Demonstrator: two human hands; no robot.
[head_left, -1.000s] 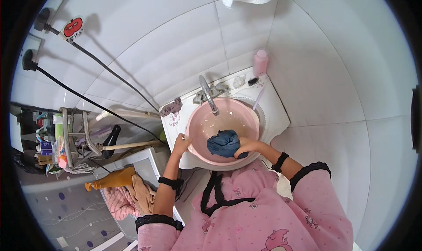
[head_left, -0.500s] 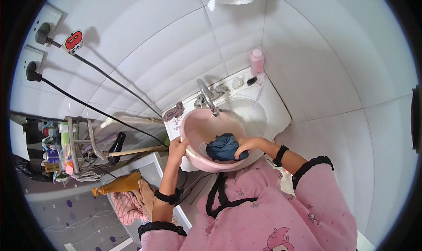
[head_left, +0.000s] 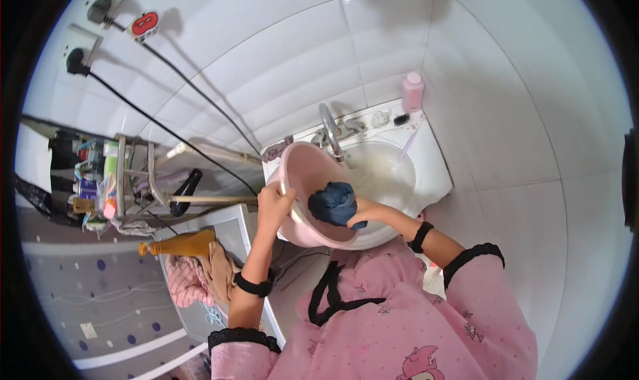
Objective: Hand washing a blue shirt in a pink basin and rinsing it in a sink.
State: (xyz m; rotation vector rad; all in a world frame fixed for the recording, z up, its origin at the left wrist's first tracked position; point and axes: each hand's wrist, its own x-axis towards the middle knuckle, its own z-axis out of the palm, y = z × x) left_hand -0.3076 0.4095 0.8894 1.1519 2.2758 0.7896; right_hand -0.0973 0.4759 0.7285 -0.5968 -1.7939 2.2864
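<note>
A pink plastic basin [head_left: 299, 173] rests tilted over the white sink [head_left: 432, 167], its left side raised and its mouth leaning to the right. My left hand [head_left: 273, 207] grips the raised left rim. Inside the basin's mouth, my right hand [head_left: 363, 211] clutches a bunched dark blue cloth [head_left: 333, 203]. Its fingers are partly hidden by the cloth. Beyond the basin stands the chrome faucet [head_left: 331, 127]. Cloudy liquid [head_left: 383, 170] shows in the sink bowl to the right of the basin.
A pink bottle [head_left: 413, 93], a black-bristled brush [head_left: 403, 120] and a lilac toothbrush [head_left: 409, 143] lie along the sink's back right. Black power cords [head_left: 166, 130] hang at the left. An amber pump bottle [head_left: 183, 244] and a hair dryer [head_left: 186, 192] are farther left.
My left hand has lifted the basin's left side, tipping it rightward. The blue cloth stays in my right hand. Cloudy liquid now shows in the sink. The whole view has also shifted.
</note>
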